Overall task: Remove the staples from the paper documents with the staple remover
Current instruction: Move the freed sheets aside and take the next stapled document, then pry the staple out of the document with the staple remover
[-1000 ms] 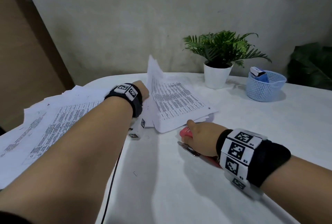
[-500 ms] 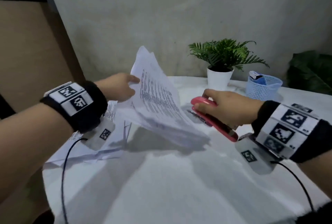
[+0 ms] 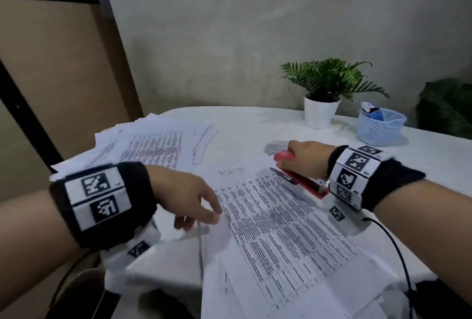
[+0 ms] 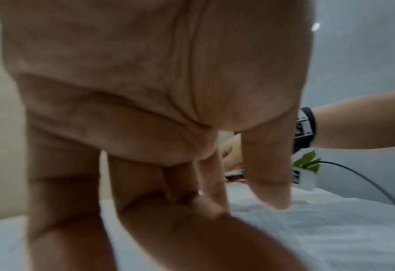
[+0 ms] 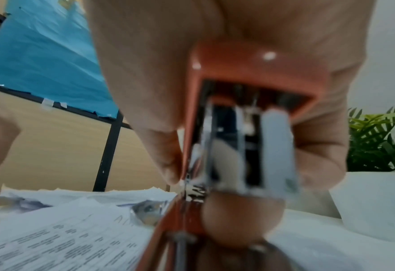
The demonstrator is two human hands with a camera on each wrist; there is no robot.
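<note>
A stapled document [image 3: 281, 229] with printed tables lies flat on the white table [image 3: 255, 124] in front of me. My left hand [image 3: 204, 216] rests on its left edge with the fingers stretched out; in the left wrist view the fingertips [image 4: 275, 201] touch the paper. My right hand [image 3: 293, 159] grips the red staple remover [image 3: 301, 178] at the document's top right corner. Its metal jaws [image 5: 238, 155] point down at the sheet, seen from close up in the right wrist view. The staple itself is hidden.
A loose pile of printed papers [image 3: 143, 147] covers the table's far left. A potted fern [image 3: 324, 93] and a light blue basket [image 3: 380, 128] stand at the back right by the wall. A black cable [image 3: 393, 242] trails from my right wrist.
The document, held up in my left hand half a second ago, now lies flat in front of me. My right hand has come down with the staple remover to its top right corner.
</note>
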